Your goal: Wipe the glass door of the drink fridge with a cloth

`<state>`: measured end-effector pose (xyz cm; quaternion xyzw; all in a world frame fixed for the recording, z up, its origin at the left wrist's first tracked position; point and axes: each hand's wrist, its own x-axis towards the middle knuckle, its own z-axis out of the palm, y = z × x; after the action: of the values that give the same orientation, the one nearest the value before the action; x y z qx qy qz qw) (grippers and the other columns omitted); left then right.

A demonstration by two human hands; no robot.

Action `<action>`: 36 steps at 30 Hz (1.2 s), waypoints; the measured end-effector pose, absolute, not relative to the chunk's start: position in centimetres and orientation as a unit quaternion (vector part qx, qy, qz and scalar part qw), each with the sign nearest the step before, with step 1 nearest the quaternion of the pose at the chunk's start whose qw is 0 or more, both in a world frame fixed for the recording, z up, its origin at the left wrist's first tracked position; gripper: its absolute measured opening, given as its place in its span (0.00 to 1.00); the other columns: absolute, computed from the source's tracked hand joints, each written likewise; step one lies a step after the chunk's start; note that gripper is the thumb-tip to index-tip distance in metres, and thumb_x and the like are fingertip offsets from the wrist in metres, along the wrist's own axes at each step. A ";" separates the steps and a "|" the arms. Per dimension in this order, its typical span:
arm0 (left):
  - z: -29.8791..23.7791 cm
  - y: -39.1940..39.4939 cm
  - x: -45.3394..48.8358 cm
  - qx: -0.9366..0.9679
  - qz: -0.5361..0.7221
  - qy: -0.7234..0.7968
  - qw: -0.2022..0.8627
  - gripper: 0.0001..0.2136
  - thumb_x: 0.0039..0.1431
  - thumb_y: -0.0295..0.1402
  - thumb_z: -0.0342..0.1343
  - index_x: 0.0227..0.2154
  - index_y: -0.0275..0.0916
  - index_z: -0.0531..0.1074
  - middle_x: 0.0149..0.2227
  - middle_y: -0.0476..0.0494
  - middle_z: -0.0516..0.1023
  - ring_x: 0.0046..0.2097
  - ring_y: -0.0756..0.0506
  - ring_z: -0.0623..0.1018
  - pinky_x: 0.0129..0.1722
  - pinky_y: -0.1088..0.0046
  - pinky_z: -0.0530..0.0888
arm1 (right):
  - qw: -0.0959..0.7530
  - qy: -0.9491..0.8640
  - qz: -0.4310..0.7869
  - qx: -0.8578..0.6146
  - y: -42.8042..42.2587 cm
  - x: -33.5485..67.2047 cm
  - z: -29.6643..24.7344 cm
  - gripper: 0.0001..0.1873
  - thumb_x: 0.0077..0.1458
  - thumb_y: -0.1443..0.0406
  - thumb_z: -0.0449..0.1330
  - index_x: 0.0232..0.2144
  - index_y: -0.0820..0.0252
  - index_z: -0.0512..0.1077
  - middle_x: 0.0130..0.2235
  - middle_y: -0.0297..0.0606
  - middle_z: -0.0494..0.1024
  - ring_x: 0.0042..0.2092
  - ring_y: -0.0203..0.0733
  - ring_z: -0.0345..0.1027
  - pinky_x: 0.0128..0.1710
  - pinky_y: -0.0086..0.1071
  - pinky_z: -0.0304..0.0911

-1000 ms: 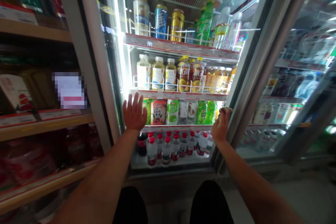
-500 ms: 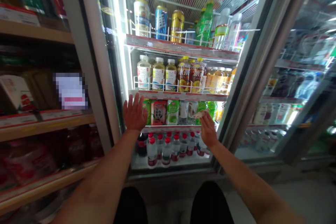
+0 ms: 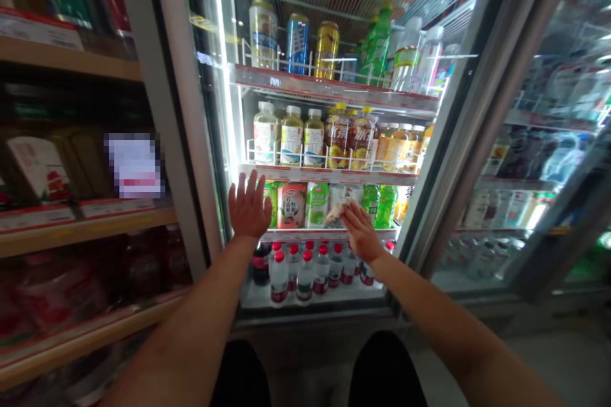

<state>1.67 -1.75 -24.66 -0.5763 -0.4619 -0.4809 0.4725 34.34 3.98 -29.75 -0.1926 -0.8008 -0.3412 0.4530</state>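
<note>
My right hand (image 3: pixel 361 232) has its fingers closed on a pale crumpled cloth (image 3: pixel 338 210), in front of the third shelf of a lit drinks fridge. Whether the cloth touches the glass cannot be made out. Fingers spread and pointing up, my left hand (image 3: pixel 250 210) is raised with its palm toward the fridge's left side, near the green and red drink packs. Between the two hands stand a red drink carton (image 3: pixel 291 205) and a green one (image 3: pixel 317 205). Part of the row behind the cloth is hidden.
Bottles of tea (image 3: pixel 291 137) line the shelf above, with cans (image 3: pixel 327 49) higher up. Red-capped bottles (image 3: pixel 305 276) stand at the bottom. Wooden shelves (image 3: pixel 95 229) with goods are at left; a metal door frame (image 3: pixel 482 114) and another fridge section are at right.
My right hand has moved left with the cloth, from the green bottles toward the middle of the shelf. My left hand stays raised in nearly the same place. The view has shifted slightly.
</note>
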 end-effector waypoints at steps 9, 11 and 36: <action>-24.7 -1.6 1.6 -0.586 -0.490 -0.455 0.458 0.30 0.69 0.33 0.50 0.71 0.40 0.53 0.70 0.37 0.56 0.73 0.38 0.48 0.72 0.53 0.46 | 0.425 -0.815 -0.339 -0.201 2.7 32.5 -30.6 0.28 0.61 0.77 0.48 0.61 0.64 0.69 0.64 0.45 0.71 0.74 0.44 0.37 0.70 0.46 0.54; -24.7 -1.6 1.6 -0.583 -0.489 -0.451 0.465 0.30 0.69 0.32 0.50 0.72 0.40 0.52 0.70 0.38 0.56 0.73 0.38 0.48 0.72 0.53 0.46 | 0.408 -0.827 -0.342 -0.183 2.5 31.9 -31.0 0.27 0.61 0.77 0.49 0.60 0.63 0.71 0.63 0.43 0.72 0.74 0.44 0.40 0.70 0.44 0.54; -24.9 -1.6 1.6 -0.586 -0.493 -0.475 0.433 0.27 0.69 0.34 0.49 0.69 0.38 0.58 0.69 0.37 0.59 0.73 0.39 0.48 0.72 0.53 0.46 | 0.397 -0.850 -0.306 -0.161 1.7 25.3 -27.4 0.30 0.61 0.76 0.51 0.64 0.60 0.67 0.66 0.41 0.68 0.74 0.44 0.42 0.72 0.43 0.48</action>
<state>1.60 -1.60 -24.87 -0.5857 -0.4755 -0.4931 0.4334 25.33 1.71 -27.45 -0.1612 -0.8501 -0.3057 0.3974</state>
